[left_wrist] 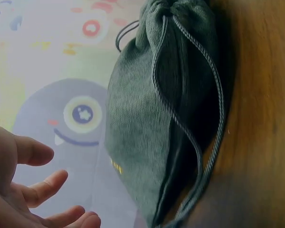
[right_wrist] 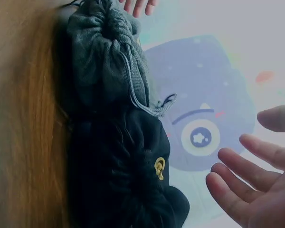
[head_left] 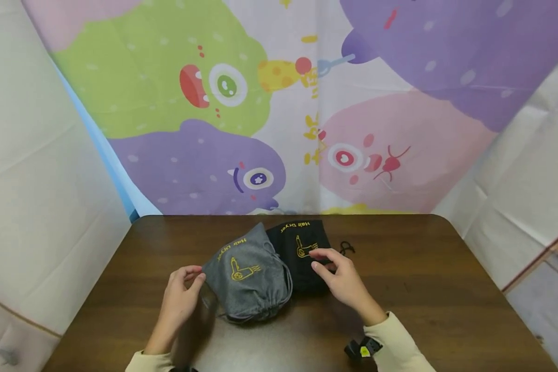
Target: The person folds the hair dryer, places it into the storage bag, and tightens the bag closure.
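A grey drawstring pouch (head_left: 256, 281) lies on the table, printed in yellow with "Hair Dryer" and a dryer drawing. Its gathered mouth and cords face the near side. Partly under or behind it is a black drawstring pouch (head_left: 302, 274) with the same yellow print. At the grey pouch's left corner is my left hand (head_left: 181, 297), fingers loosely bent; in the left wrist view they are spread beside the pouch with nothing between them. My right hand (head_left: 344, 279) hovers over the black pouch's right side, its fingers (right_wrist: 247, 166) parted and holding nothing.
The brown wooden table (head_left: 400, 299) reaches back to a cartoon-printed curtain (head_left: 302, 103). White sheets (head_left: 37, 155) hang on both sides. A black cord (head_left: 347, 248) lies right of the black pouch. A dark strap device (head_left: 363, 349) is at my right wrist.
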`<state>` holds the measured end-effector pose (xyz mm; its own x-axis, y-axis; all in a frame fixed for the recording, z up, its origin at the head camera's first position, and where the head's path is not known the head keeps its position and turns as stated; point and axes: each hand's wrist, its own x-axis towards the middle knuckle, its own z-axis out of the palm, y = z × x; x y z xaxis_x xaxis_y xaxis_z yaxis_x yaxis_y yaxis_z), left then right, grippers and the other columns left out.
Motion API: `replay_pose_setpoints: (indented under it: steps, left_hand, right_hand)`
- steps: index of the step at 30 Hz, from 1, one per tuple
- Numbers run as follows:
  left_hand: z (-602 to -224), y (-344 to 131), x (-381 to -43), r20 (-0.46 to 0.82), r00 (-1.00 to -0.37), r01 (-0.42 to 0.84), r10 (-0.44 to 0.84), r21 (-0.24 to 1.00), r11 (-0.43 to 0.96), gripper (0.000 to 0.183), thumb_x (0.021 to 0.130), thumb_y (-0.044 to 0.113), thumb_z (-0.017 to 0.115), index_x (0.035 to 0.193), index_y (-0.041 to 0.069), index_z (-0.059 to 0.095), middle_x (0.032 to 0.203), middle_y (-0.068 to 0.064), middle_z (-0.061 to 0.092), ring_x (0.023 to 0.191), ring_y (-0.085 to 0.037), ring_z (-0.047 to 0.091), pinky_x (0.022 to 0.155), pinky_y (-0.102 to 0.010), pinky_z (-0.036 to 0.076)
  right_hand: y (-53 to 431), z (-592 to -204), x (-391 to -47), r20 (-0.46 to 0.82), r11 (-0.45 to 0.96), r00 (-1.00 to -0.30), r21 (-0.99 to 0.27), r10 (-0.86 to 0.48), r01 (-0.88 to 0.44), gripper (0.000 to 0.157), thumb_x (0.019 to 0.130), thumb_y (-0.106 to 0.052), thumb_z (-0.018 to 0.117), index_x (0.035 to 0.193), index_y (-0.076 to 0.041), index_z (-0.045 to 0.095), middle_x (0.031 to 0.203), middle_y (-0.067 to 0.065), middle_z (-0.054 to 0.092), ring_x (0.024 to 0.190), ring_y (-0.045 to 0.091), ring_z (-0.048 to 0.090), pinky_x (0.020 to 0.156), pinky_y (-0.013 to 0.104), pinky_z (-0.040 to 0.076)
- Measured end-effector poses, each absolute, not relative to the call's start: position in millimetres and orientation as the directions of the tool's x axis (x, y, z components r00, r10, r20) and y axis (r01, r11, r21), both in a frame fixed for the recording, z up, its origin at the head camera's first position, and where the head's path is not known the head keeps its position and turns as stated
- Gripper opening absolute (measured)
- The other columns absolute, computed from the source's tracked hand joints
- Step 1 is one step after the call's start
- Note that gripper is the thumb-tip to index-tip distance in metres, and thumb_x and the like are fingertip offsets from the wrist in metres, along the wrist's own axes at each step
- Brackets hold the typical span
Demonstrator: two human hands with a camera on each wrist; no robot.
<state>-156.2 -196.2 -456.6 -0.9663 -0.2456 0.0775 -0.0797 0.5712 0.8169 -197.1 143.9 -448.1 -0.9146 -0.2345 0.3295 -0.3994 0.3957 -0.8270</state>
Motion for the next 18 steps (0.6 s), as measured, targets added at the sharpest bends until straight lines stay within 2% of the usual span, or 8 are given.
replay_pose_setpoints:
  steps: [3, 8, 11, 18]
  left_hand:
    - [-456.3, -188.6, -159.7, 0.125, -0.960, -0.051, -0.251, 0.803, 0.594, 0.028, 0.095, 0.014, 0.058, 0.118, -0.002, 0.060, 0.134, -0.026, 0.047, 0.123, -0.041, 0.050, 0.097, -0.052, 0.042]
    - [-452.7, -176.1, -167.4, 0.202, -0.944, -0.011, -0.259, 0.770, 0.638, 0.027, 0.094, 0.014, 0.060, 0.116, 0.000, 0.060, 0.142, -0.026, 0.041, 0.130, -0.045, 0.043, 0.100, -0.058, 0.037]
    - [-451.4, -168.8, -171.9, 0.234, -0.942, 0.015, -0.241, 0.747, 0.665, 0.027, 0.093, 0.015, 0.061, 0.116, 0.001, 0.059, 0.142, -0.026, 0.041, 0.131, -0.044, 0.043, 0.101, -0.059, 0.036]
    - [-458.3, -153.5, -175.3, 0.270, -0.943, 0.051, -0.195, 0.695, 0.717, 0.033, 0.091, 0.020, 0.065, 0.118, 0.001, 0.059, 0.143, -0.027, 0.042, 0.132, -0.045, 0.040, 0.102, -0.060, 0.036]
  right_hand:
    - [148.0, -448.7, -195.5, 0.333, 0.407, -0.921, -0.827, -0.202, -0.388, 0.024, 0.093, -0.009, 0.064, 0.115, -0.001, 0.066, 0.111, 0.016, 0.069, 0.101, 0.021, 0.063, 0.083, 0.028, 0.052]
    - [153.0, -446.8, -196.0, 0.343, 0.428, -0.925, -0.820, -0.164, -0.379, 0.021, 0.092, -0.007, 0.064, 0.112, -0.001, 0.067, 0.106, 0.012, 0.070, 0.094, 0.006, 0.059, 0.079, 0.025, 0.050]
    - [155.3, -444.9, -197.3, 0.335, 0.441, -0.929, -0.818, -0.156, -0.369, 0.021, 0.092, -0.008, 0.064, 0.112, -0.003, 0.067, 0.106, 0.011, 0.070, 0.095, 0.007, 0.059, 0.080, 0.025, 0.051]
    - [159.5, -447.0, -197.5, 0.308, 0.481, -0.941, -0.809, -0.140, -0.337, 0.021, 0.093, -0.009, 0.064, 0.112, -0.002, 0.067, 0.107, 0.011, 0.070, 0.098, 0.020, 0.062, 0.084, 0.030, 0.053]
